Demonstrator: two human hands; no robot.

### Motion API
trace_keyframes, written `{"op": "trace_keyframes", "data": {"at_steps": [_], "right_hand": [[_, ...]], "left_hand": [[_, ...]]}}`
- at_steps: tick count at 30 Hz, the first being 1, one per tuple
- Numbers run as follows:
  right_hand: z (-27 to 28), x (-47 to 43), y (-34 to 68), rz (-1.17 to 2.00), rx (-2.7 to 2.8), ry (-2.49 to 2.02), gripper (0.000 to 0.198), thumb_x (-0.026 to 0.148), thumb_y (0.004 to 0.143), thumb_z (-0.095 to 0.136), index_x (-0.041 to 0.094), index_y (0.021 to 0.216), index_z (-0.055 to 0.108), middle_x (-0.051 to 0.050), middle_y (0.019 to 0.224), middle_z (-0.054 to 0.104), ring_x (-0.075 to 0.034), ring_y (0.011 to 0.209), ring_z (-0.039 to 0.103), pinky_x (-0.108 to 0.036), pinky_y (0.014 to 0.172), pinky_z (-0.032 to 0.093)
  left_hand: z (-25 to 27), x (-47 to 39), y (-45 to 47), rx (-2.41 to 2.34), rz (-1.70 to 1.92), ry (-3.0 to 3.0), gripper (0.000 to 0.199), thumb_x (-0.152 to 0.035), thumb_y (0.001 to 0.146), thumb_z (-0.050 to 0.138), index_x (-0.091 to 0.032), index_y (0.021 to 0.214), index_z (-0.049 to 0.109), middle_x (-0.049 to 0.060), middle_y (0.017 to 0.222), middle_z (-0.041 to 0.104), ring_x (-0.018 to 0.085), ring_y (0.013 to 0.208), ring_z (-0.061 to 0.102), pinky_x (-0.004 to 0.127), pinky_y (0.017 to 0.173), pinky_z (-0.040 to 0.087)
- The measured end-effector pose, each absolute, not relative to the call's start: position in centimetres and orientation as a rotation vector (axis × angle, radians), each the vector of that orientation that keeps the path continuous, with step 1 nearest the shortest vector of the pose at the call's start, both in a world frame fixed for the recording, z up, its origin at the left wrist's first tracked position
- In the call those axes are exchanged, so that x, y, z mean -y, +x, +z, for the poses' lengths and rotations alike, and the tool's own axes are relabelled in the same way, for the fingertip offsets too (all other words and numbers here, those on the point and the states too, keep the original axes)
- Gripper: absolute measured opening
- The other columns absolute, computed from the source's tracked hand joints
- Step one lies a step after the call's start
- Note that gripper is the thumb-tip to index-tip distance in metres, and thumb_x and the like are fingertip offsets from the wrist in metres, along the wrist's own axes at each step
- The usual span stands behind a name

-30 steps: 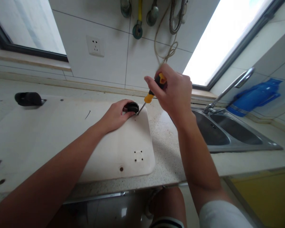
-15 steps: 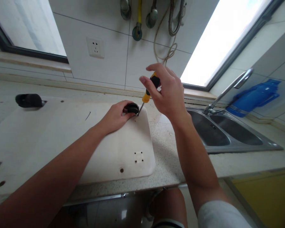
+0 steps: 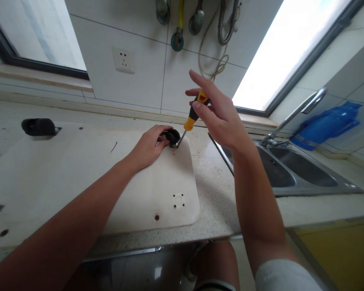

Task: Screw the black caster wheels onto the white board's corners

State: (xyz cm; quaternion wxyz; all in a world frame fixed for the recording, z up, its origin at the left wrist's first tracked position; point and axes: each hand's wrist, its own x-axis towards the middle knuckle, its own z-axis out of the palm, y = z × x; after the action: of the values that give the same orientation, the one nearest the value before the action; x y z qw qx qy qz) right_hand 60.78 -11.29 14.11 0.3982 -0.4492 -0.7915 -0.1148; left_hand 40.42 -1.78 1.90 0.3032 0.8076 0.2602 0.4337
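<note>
My left hand [image 3: 150, 147] grips a black caster wheel [image 3: 173, 136] at the far right corner of a white board [image 3: 139, 194], thumb and fingers around its side. In my right hand [image 3: 216, 111] is a yellow-and-black screwdriver [image 3: 191, 121], slanting down to the left. Its tip meets the metal base of the caster, close to the board's corner; the screw itself is too small to make out. Two of my right fingers are lifted off the handle. A second black caster [image 3: 39, 127] stands at the board's far left. Several small holes [image 3: 178, 201] mark the near right corner.
The board lies on a speckled stone counter [image 3: 212, 182]. To the right are a double steel sink [image 3: 300, 165] with a faucet [image 3: 294, 117] and a blue jug-like container [image 3: 327, 125]. A socket [image 3: 123, 60], valves and hoses are on the tiled wall behind.
My right hand has shifted slightly right and turned, its fingers stretching along the handle. The screwdriver leans more to the right. The caster under my left hand has turned a little.
</note>
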Motion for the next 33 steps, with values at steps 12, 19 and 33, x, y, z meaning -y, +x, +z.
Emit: {"op": "trace_keyframes", "data": {"at_steps": [12,19,33], "right_hand": [[14.6,11.6,61.9,-0.182,2.097,-1.107,0.060,0.047,0.112,0.052,0.041,0.170,0.043,-0.005,0.136,0.074,-0.025,0.120,0.071,-0.040,0.096,0.063],[12.6,10.6,60.6,-0.659,1.740,-1.194,0.041,0.060,0.110,0.057,0.027,0.125,0.075,-0.009,0.108,0.077,-0.022,0.087,0.067,-0.039,0.087,0.057],[13.9,12.4,59.4,-0.540,1.934,-1.158,0.038,0.053,0.112,0.055,0.029,0.136,0.072,-0.007,0.108,0.078,-0.021,0.093,0.070,-0.035,0.084,0.057]], "left_hand": [[2.2,2.3,40.4,-0.686,1.109,2.172,0.054,-0.029,0.093,0.078,-0.022,0.145,0.067,0.012,0.140,0.076,0.028,0.119,0.077,0.048,0.112,0.061],[1.6,1.8,40.6,-0.643,1.199,2.203,0.045,-0.024,0.095,0.072,-0.022,0.139,0.069,0.012,0.140,0.072,0.027,0.118,0.076,0.044,0.104,0.064],[1.5,1.7,40.7,-0.609,1.205,2.169,0.050,-0.022,0.093,0.076,-0.024,0.143,0.069,0.010,0.139,0.077,0.027,0.119,0.077,0.046,0.103,0.065]]}}
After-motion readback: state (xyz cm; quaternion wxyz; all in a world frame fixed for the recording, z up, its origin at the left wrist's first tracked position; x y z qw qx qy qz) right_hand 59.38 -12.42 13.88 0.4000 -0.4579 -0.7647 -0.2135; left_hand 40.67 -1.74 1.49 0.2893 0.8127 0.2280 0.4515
